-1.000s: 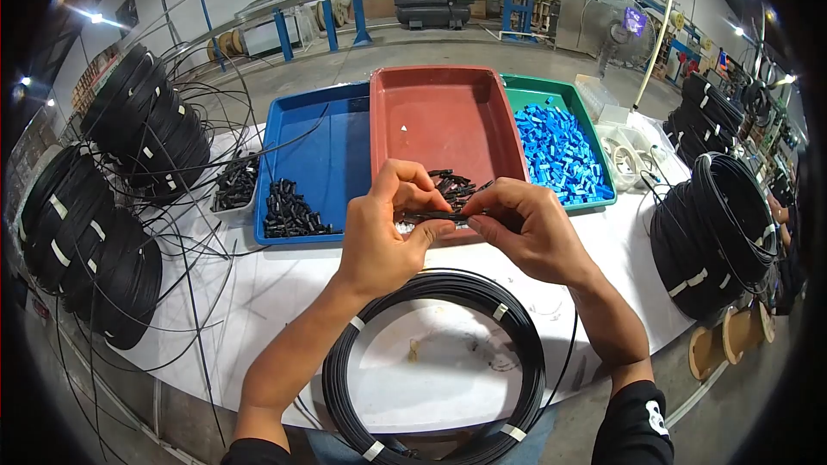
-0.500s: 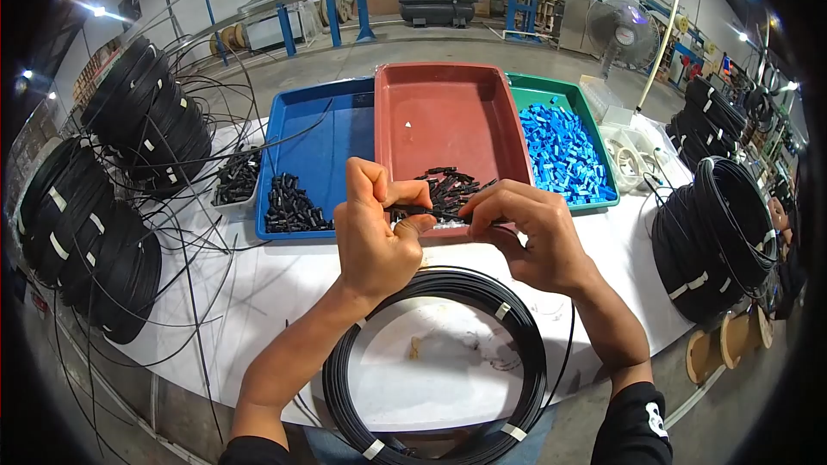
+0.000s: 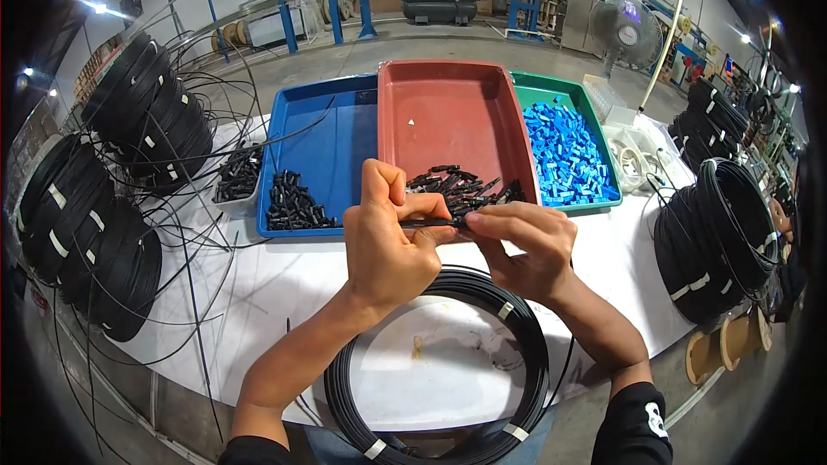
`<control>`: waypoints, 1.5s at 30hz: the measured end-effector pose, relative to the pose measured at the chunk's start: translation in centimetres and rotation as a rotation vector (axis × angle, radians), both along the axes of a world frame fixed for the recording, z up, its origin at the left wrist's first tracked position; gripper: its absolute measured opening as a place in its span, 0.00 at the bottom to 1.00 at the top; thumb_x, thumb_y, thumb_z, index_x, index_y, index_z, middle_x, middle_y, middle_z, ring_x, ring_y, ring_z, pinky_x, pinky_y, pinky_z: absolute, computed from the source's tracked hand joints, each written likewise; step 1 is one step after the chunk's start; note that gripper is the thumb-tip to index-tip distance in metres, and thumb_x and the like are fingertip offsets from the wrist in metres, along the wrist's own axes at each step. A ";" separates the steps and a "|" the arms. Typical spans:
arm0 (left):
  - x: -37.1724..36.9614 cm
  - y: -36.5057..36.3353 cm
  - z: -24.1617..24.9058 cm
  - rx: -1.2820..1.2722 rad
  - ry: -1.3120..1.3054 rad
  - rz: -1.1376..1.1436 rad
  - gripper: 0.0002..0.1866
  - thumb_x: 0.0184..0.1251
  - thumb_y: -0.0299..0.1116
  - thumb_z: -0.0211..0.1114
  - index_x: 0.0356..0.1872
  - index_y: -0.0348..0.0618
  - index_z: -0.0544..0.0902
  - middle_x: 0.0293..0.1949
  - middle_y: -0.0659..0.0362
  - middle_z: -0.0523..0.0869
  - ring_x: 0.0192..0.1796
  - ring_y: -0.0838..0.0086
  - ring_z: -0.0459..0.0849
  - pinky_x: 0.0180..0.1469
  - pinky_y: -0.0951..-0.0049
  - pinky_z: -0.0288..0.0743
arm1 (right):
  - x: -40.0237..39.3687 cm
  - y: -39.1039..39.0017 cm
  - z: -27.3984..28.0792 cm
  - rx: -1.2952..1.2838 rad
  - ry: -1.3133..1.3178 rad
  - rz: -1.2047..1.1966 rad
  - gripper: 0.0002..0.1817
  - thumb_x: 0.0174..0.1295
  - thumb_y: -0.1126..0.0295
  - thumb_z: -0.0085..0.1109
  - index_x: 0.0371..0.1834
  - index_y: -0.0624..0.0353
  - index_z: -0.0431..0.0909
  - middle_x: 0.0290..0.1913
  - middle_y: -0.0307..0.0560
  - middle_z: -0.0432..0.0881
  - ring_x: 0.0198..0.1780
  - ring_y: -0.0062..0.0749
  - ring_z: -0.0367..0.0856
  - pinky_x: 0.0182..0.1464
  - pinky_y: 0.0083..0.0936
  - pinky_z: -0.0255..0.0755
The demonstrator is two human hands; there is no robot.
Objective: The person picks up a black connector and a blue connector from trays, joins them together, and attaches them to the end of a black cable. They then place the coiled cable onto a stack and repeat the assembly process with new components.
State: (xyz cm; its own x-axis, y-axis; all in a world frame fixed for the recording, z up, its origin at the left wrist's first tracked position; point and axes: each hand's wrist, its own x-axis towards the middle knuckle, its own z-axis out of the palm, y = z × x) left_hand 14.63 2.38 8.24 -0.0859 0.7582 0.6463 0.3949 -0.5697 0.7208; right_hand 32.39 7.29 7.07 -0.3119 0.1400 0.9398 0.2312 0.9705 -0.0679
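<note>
My left hand (image 3: 389, 245) is closed in a pinch, thumb against bent forefinger, around a slim black connector (image 3: 426, 223). My right hand (image 3: 532, 250) meets it from the other side, its thumb and fingertips pinched on the end of a black cable, mostly hidden by the fingers. The fingertips of both hands almost touch. Below them lies a coil of black cable (image 3: 536, 362) bound with white tape. A loose length (image 3: 568, 349) runs from the coil up behind my right forearm. Just beyond the hands, black connectors (image 3: 457, 187) lie in the red tray (image 3: 448, 112).
A blue tray (image 3: 323, 133) holds black connectors (image 3: 297, 204); a green tray (image 3: 610, 182) holds small blue parts (image 3: 564, 155). Tall cable coils (image 3: 65, 224) crowd the left, with loose strands across the table (image 3: 258, 293). More coils (image 3: 715, 241) stand at right.
My hands have come closer together, the left moving slightly right. The connector and the cable end are now brought together between the fingertips. The view has shifted slightly.
</note>
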 end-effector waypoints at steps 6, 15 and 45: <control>-0.1 -1.0 1.3 -0.279 -0.176 -0.108 0.30 0.49 0.07 0.66 0.41 0.44 0.55 0.31 0.50 0.86 0.37 0.74 0.88 0.44 0.76 0.85 | 0.3 0.3 -0.2 0.317 -0.087 0.053 0.17 0.41 0.83 0.68 0.38 0.72 0.85 0.34 0.56 0.84 0.28 0.34 0.83 0.25 0.26 0.74; 0.4 -1.4 -0.2 0.354 0.177 -0.019 0.24 0.46 0.07 0.62 0.37 0.41 0.61 0.32 0.50 0.87 0.35 0.69 0.89 0.33 0.71 0.84 | 1.3 -1.9 1.1 -0.166 -0.091 0.113 0.16 0.44 0.88 0.65 0.39 0.68 0.85 0.31 0.53 0.86 0.29 0.30 0.85 0.27 0.25 0.76; -1.7 -0.6 1.9 -0.045 0.017 -0.202 0.28 0.56 0.15 0.68 0.53 0.38 0.62 0.38 0.49 0.90 0.40 0.73 0.91 0.44 0.79 0.83 | 1.1 -0.1 0.8 -0.144 -0.065 -0.043 0.12 0.53 0.83 0.66 0.41 0.61 0.83 0.32 0.48 0.86 0.30 0.39 0.87 0.30 0.30 0.80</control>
State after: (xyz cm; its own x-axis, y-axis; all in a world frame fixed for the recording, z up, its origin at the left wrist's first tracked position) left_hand 12.93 1.81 10.10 0.0814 0.7868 0.6119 0.2880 -0.6063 0.7413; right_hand 33.53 7.21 7.82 -0.3624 0.2867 0.8868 0.2809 0.9409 -0.1894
